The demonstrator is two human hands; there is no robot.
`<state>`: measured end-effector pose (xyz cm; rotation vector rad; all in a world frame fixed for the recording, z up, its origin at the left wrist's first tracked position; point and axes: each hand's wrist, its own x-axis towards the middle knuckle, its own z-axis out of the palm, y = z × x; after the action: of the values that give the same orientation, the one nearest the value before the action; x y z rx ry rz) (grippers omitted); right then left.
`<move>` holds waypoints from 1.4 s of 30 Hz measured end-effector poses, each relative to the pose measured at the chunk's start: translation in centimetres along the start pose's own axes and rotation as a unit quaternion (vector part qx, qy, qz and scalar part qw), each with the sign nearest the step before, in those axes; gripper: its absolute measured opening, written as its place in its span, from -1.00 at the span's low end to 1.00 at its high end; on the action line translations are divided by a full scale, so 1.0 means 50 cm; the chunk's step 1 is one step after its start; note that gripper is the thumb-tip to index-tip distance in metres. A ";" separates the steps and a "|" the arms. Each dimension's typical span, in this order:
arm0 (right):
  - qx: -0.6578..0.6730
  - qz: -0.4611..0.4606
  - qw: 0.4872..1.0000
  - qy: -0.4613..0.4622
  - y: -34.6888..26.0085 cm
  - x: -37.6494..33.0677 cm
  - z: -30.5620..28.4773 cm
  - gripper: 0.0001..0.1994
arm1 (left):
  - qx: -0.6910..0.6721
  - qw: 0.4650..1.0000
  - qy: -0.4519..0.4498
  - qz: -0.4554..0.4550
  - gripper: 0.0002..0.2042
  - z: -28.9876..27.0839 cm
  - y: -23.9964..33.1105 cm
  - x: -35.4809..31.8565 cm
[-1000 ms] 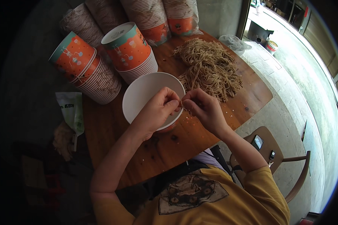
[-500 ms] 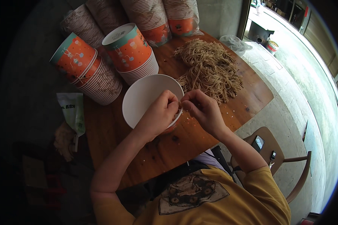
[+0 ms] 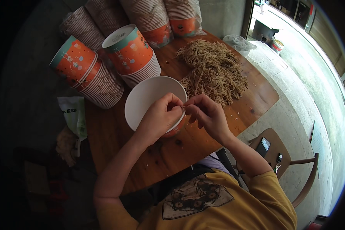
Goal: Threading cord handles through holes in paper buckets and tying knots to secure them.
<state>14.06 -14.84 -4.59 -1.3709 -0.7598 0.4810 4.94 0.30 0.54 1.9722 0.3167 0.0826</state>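
A white-lined paper bucket [image 3: 142, 100] stands tilted on the wooden table [image 3: 142, 168] in front of me. My left hand [image 3: 158, 117] reaches across its opening, thumb and fingers pinched at the right rim. Just outside that rim my right hand [image 3: 209, 115] pinches too, its fingertips almost meeting the left ones. Between them is a bit of thin brown cord, mostly hidden by the fingers. A heap of tan cords [image 3: 214, 73] lies right behind my right hand.
Two stacks of orange and teal paper buckets, one leaning [image 3: 74, 63] and one upright [image 3: 128, 53], stand back left. Plastic-wrapped bucket stacks [image 3: 147, 23] line the far edge. At right, a chair [image 3: 270, 145] holds a phone [image 3: 263, 146] and keys [image 3: 278, 166].
The fingers of my right hand have shifted slightly, with the lower ones now hanging apart beneath the pinch. My left hand stays at the bucket's rim; the view has moved a little.
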 end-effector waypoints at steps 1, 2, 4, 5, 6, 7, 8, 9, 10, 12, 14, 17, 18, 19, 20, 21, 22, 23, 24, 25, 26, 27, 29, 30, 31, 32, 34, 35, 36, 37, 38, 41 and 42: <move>0.000 0.001 1.000 0.001 0.001 -0.002 -0.001 -0.88 | -0.035 0.999 -0.003 -0.024 -0.89 -0.001 0.004 0.002; 0.021 0.012 1.000 0.001 0.002 -0.004 -0.002 -0.87 | -0.070 0.996 -0.006 -0.048 -0.91 -0.002 0.006 0.003; 0.042 0.023 0.999 0.002 0.002 -0.007 -0.001 -0.87 | -0.085 0.995 -0.010 -0.047 -0.91 -0.006 0.005 0.003; 0.043 0.022 0.999 0.000 0.001 -0.007 0.000 -0.86 | -0.101 0.994 -0.014 -0.047 -0.92 -0.007 0.004 0.004; 0.044 0.021 0.999 -0.002 0.001 -0.007 0.001 -0.86 | -0.100 0.994 -0.015 -0.047 -0.92 -0.006 0.003 0.004; 0.045 0.021 0.999 -0.001 0.002 -0.006 0.000 -0.86 | -0.105 0.993 -0.014 -0.049 -0.92 -0.004 0.003 0.005; 0.051 0.024 0.998 -0.001 0.004 -0.006 0.000 -0.85 | -0.111 0.993 -0.013 -0.051 -0.93 -0.003 0.003 0.005; 0.058 0.026 0.998 -0.001 0.005 -0.005 -0.001 -0.85 | -0.110 0.993 -0.013 -0.051 -0.93 -0.002 0.002 0.005; 0.058 0.026 0.998 -0.001 0.004 -0.006 -0.001 -0.85 | -0.109 0.993 -0.018 -0.043 -0.92 -0.001 0.001 0.006; 0.048 0.026 0.998 -0.011 0.005 -0.006 -0.001 -0.85 | -0.108 0.993 -0.023 -0.036 -0.92 -0.001 0.002 0.006; 0.038 0.025 0.999 -0.015 0.002 -0.008 0.000 -0.85 | -0.124 0.992 -0.015 -0.031 -0.93 0.000 0.006 0.004; 0.020 0.027 0.999 -0.022 0.006 -0.012 0.002 -0.86 | -0.188 0.981 -0.019 -0.041 -0.94 -0.004 0.001 0.005; 0.013 0.030 0.999 -0.025 0.008 -0.012 0.002 -0.86 | -0.188 0.981 -0.019 -0.041 -0.94 -0.004 0.002 0.006; 0.013 0.030 0.999 -0.025 0.009 -0.012 0.001 -0.86 | -0.189 0.981 -0.021 -0.040 -0.94 -0.004 0.004 0.006; 0.002 0.033 0.999 -0.035 0.010 -0.013 0.001 -0.85 | -0.191 0.981 -0.022 -0.040 -0.95 -0.005 0.005 0.006; -0.008 0.036 0.998 -0.045 0.011 -0.013 0.000 -0.85 | -0.191 0.981 -0.022 -0.040 -0.95 -0.003 0.004 0.005; -0.009 0.036 0.998 -0.045 0.010 -0.012 0.000 -0.85 | -0.170 0.985 -0.011 -0.020 -0.95 0.002 0.004 0.006; -0.008 0.034 0.998 -0.046 0.007 -0.012 0.002 -0.85 | -0.148 0.989 0.001 0.000 -0.94 0.005 0.005 0.005; -0.008 0.032 0.998 -0.046 0.006 -0.012 0.003 -0.86 | -0.148 0.989 0.001 -0.001 -0.94 0.007 0.003 0.005; -0.008 0.032 0.998 -0.047 0.007 -0.013 0.003 -0.86 | -0.133 0.991 0.009 0.025 -0.94 0.009 -0.001 0.006; -0.011 0.027 0.998 -0.046 0.009 -0.015 0.003 -0.86 | -0.118 0.992 0.016 0.050 -0.94 0.010 -0.004 0.008; -0.015 0.022 0.999 -0.046 0.011 -0.016 0.003 -0.87 | -0.118 0.992 0.015 0.050 -0.94 0.009 -0.005 0.010; -0.030 -0.001 0.998 -0.048 0.015 -0.021 0.003 -0.87 | -0.141 0.990 0.013 0.025 -0.93 0.005 -0.006 0.013; -0.046 -0.023 0.997 -0.051 0.017 -0.024 0.003 -0.88 | -0.141 0.990 0.013 0.025 -0.93 0.004 -0.005 0.013; -0.045 -0.023 0.997 -0.051 0.019 -0.026 0.004 -0.88 | -0.141 0.989 0.024 0.025 -0.95 0.003 -0.003 0.012; -0.055 -0.029 0.997 -0.048 0.021 -0.028 0.004 -0.88 | -0.141 0.989 0.034 0.025 -0.96 0.003 -0.002 0.012; -0.065 -0.035 0.996 -0.045 0.024 -0.033 0.004 -0.89 | -0.149 0.988 0.034 0.015 -0.95 0.003 0.000 0.011; -0.084 -0.048 0.995 -0.036 0.025 -0.036 0.005 -0.89 | -0.157 0.987 0.034 0.004 -0.95 0.004 0.000 0.010; -0.103 -0.062 0.992 -0.027 0.026 -0.039 0.005 -0.90 | -0.157 0.987 0.033 0.004 -0.95 0.004 0.000 0.010; -0.103 -0.062 0.992 -0.027 0.025 -0.042 0.005 -0.90 | -0.154 0.987 0.038 -0.004 -0.94 0.004 0.000 0.010; -0.139 -0.085 0.986 -0.020 0.022 -0.045 0.006 -0.91 | -0.152 0.987 0.044 -0.012 -0.94 0.004 -0.001 0.008; -0.196 -0.131 0.972 -0.002 0.013 -0.051 0.006 -0.92 | -0.159 0.986 0.043 -0.017 -0.93 0.006 -0.002 0.005; -0.216 -0.154 0.964 0.010 0.010 -0.052 0.006 -0.92 | -0.159 0.986 0.044 -0.018 -0.93 0.007 -0.001 0.004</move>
<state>12.13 -16.39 -5.61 -1.6165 -1.0849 0.0530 5.20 0.05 0.35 1.6485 0.3715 0.1865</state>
